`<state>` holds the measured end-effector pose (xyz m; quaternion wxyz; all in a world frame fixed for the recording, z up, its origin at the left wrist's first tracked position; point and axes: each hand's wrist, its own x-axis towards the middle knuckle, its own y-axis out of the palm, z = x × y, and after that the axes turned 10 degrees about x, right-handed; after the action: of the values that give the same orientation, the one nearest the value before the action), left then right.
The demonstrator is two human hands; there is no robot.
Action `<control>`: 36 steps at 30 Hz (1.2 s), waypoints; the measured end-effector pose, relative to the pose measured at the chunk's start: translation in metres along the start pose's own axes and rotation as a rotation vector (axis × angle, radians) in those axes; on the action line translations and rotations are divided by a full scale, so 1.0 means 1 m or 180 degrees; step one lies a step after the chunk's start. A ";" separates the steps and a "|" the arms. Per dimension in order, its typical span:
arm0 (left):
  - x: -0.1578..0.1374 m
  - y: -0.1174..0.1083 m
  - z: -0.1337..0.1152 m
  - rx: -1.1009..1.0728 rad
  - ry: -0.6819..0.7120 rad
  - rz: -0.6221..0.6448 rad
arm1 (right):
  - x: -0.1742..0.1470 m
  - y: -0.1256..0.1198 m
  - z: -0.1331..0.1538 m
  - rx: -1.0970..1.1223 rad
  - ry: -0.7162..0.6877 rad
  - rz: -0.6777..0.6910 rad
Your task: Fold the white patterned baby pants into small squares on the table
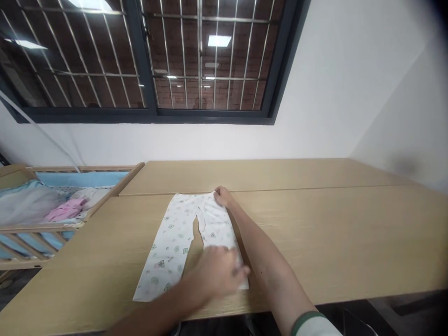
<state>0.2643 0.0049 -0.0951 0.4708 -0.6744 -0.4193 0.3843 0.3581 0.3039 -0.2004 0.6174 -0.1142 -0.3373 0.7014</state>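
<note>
White baby pants (171, 233) with a small green and grey print lie spread on the wooden table, waistband away from me and both legs toward me. At the waistband's right corner, my right hand (223, 197) pinches the cloth between thumb and fingers. My left hand (222, 270) is over the lower part of the right pant leg and covers some of it. Motion smears its fingers, so their grip cannot be made out, nor whether they touch the cloth.
The wide wooden table (332, 233) reaches back to the white wall, with a seam across it. On the left stands a wooden crib (42, 228) holding pink cloth (66, 210) and white bedding. A barred window (210, 60) is above.
</note>
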 end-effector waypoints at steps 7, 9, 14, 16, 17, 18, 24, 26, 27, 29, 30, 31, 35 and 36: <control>-0.014 0.045 -0.051 0.0112 0.0076 0.0486 | -0.010 -0.001 0.004 -0.0001 -0.0009 -0.0075; -0.010 0.045 -0.047 0.0091 -0.0032 0.0460 | -0.012 -0.002 0.005 0.0051 0.0016 -0.0088; -0.005 0.044 -0.032 -0.0019 -0.0237 0.0274 | -0.014 -0.006 0.008 0.0243 0.0079 -0.0117; -0.005 0.043 -0.027 -0.0055 -0.0264 0.0278 | -0.015 -0.008 0.010 0.0334 0.0113 -0.0153; -0.005 0.042 -0.025 -0.0067 -0.0276 0.0295 | -0.016 -0.009 0.012 0.0380 0.0135 -0.0175; -0.006 0.042 -0.023 -0.0062 -0.0285 0.0308 | -0.016 -0.010 0.013 0.0424 0.0159 -0.0198; -0.009 0.042 -0.023 0.0042 -0.0017 0.0262 | -0.017 -0.013 0.021 0.0666 0.0338 -0.0268; -0.010 0.040 -0.024 -0.0036 0.0087 0.0227 | -0.018 -0.017 0.026 0.0742 0.0416 -0.0226; -0.011 0.039 -0.025 -0.0119 0.0107 0.0190 | -0.017 -0.020 0.030 0.0785 0.0460 -0.0180; -0.016 0.034 -0.024 -0.0386 0.0038 0.0091 | -0.016 -0.026 0.040 0.0878 0.0540 -0.0063; -0.021 0.030 -0.022 -0.0563 -0.0035 0.0015 | -0.014 -0.029 0.046 0.0924 0.0566 -0.0009; -0.026 0.027 -0.019 -0.0766 -0.0114 -0.0077 | -0.012 -0.032 0.054 0.0967 0.0578 0.0035; -0.059 0.019 0.008 -0.1576 -0.0397 -0.0567 | 0.000 -0.025 0.088 0.1033 0.0529 0.0129; -0.069 0.020 0.016 -0.1728 -0.0481 -0.0666 | 0.004 -0.018 0.097 0.1011 0.0508 0.0150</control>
<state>0.2290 -0.0578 -0.1099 0.2778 -0.6982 -0.6078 0.2566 0.3154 0.2753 -0.1162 0.6359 -0.0783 -0.1694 0.7489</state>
